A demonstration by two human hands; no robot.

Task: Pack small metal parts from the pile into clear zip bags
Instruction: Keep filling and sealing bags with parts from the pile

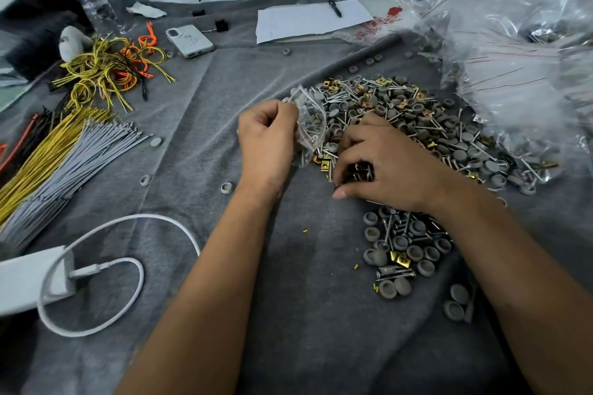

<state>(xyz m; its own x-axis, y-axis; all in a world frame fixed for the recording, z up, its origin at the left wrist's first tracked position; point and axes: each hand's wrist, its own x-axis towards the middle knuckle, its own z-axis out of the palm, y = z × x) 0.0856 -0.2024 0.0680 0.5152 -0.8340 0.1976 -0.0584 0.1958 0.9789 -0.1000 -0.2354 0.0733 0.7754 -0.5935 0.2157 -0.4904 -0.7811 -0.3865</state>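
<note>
Pinching the mouth of a small clear zip bag [309, 125], the left hand [268, 135] is holding it upright at the near-left edge of the pile [417, 125], with its fingers curled round the thin film. The bag is already carrying some screws and caps. It is looking soft and slippery, so I judge it will sag and fold when more weight is going in; the best place to hold it is at the stiffer zip strip at the top, keeping the mouth open.

Just right of the bag, the right hand [382, 160] is lying palm down on the near edge of the pile, its fingers curled and gathering a small cluster of dark and gold metal parts [361, 170]. These parts are small, hard and probably heavy for their size, and they may slip between the fingers. Both forearms are reaching forward from the near side, the wrists low over the grey cloth [192, 99].

Farther right, a heap of empty clear bags [513, 51] is lying. On the far left, bundles of yellow and grey wires [57, 154] are resting, with a phone [189, 41] beyond them.
</note>
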